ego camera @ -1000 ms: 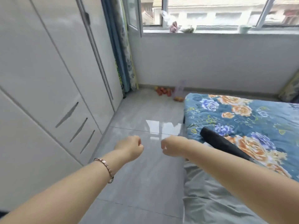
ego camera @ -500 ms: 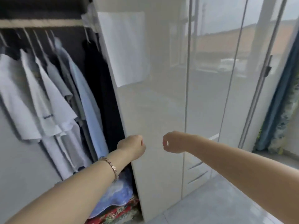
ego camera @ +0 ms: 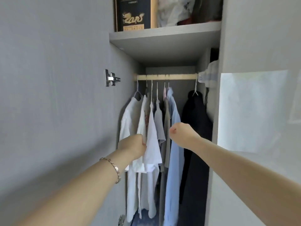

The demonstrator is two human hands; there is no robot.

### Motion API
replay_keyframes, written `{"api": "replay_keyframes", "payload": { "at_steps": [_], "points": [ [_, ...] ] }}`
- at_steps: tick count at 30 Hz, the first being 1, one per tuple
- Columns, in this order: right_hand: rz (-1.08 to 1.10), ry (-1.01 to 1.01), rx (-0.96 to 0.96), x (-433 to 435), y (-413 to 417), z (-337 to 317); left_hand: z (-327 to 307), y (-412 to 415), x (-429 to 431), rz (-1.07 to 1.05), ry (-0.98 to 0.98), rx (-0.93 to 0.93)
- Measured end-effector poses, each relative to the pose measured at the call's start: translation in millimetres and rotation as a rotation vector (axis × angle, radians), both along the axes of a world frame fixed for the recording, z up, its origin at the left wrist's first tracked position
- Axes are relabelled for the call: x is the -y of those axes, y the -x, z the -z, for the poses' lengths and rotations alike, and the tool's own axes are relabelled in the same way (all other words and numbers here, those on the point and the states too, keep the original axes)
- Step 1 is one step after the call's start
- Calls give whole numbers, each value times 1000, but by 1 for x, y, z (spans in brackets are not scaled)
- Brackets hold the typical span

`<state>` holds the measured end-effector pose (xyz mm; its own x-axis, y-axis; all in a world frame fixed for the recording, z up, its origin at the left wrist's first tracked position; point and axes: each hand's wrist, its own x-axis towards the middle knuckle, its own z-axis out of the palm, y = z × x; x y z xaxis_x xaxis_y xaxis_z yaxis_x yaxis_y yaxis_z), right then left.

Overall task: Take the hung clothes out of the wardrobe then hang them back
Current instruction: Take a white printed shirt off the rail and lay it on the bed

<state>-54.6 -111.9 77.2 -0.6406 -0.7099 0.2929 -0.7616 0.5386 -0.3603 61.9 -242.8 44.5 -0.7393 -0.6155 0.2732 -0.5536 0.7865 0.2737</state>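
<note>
Head view: one open grey wardrobe (ego camera: 57,95), with two bare forearms stretched toward it.
Hands: two; the left hand (ego camera: 132,147) and right hand (ego camera: 182,136) each have the grip curled into a tight fist, with nothing seen inside.
Rail: one round pale wooden rail (ego camera: 179,77) carrying seven thin hanger hooks.
Clothes: all hang on the rail, namely soft white shirts (ego camera: 153,144) at the left fist, one grey tee (ego camera: 158,124), one smooth light-blue shirt (ego camera: 175,160) below the right fist, and one dark garment (ego camera: 195,115) apart.
Shelf: one flat grey shelf (ego camera: 162,39) holding one black box with a gold dragon (ego camera: 132,13).
Wrist: one metal link bracelet (ego camera: 114,167), on the left.
</note>
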Motion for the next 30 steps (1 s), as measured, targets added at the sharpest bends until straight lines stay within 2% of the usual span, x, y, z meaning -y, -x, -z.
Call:
{"api": "replay_keyframes", "payload": {
  "at_steps": [3, 6, 9, 12, 13, 15, 16, 18, 20, 25, 30],
  "points": [
    [-33, 13, -26, 57, 15, -8, -8, 12, 33, -35, 12, -30],
    [-40, 128, 11, 121, 33, -19, -13, 33, 67, -45, 24, -78],
    [84, 167, 3, 174, 55, -33, -17, 59, 99, -34, 40, -130],
    [136, 170, 193, 211, 80, -52, -20, 86, 126, -28, 3, -163],
    [181, 130, 186, 216, 83, -57, -21, 94, 134, -22, -16, -171],
    [177, -46, 24, 226, 99, -60, -23, 106, 146, -9, -42, -196],
    [201, -39, -2, 232, 105, -62, -24, 110, 150, -5, -48, -217],
    [170, 108, 94, 239, 117, -65, -27, 115, 157, -4, -74, -257],
    [141, 357, 326, 242, 124, -62, -28, 116, 162, -1, -129, -298],
    [130, 461, 306, 215, 122, -80, -29, 113, 164, 2, -216, -337],
    [98, 550, 185, 177, 94, -94, -29, 90, 138, 28, -59, -325]
  ]
}}
